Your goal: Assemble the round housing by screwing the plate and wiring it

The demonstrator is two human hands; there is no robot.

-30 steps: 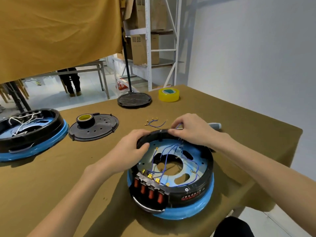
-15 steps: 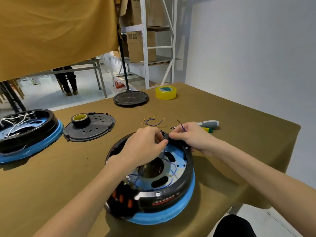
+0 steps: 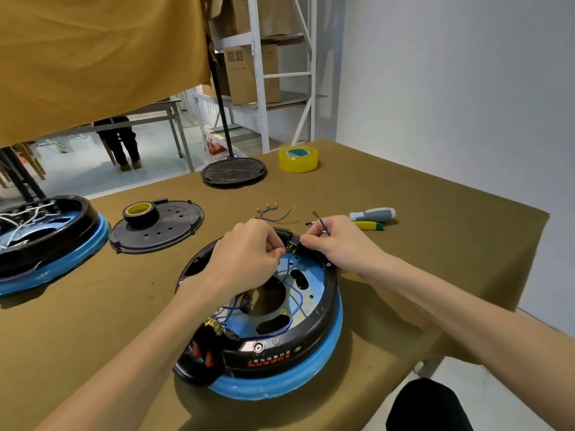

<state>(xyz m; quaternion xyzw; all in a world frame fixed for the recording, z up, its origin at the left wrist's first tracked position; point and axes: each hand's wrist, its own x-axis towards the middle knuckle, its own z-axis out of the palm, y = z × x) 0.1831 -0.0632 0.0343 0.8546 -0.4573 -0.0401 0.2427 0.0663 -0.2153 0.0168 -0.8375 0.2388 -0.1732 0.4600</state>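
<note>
A round black plastic housing with a blue band round its base [image 3: 280, 381] sits on the olive-brown cloth-covered table [image 3: 93, 337], near the front edge and directly below the person's arms. Inside it lies a pale blue metal plate with oval cut-outs [image 3: 306, 301], crossed by thin blue wires [image 3: 295, 290]. On the housing's near black wall runs a row of small red characters, too small to read, beside a round silver fitting.

The left hand [image 3: 245, 259] reaches over the housing's far rim, its fingers curled and pinching a small brass-tipped wire end at a black connector block [image 3: 292, 244] on that rim. The right hand [image 3: 339, 244] meets it from the other side, fingertips pinching a short blue wire [image 3: 322, 225] that loops up above the knuckles, with its heel resting on the rim.

Just beyond the hands lies a loose bundle of blue wires with brass terminals [image 3: 273, 213]. To the right are a grey-handled screwdriver [image 3: 373, 214] and a yellow-and-green tool [image 3: 368, 225], touching. Farther back stands a roll of clear yellow tape [image 3: 298, 159]. To the left, a flat black perforated cover disc [image 3: 161, 228] carries a roll of black tape with a yellow core [image 3: 140, 213], and a second black-and-blue housing with white wires [image 3: 46, 241] sits at the table's left edge.
</note>
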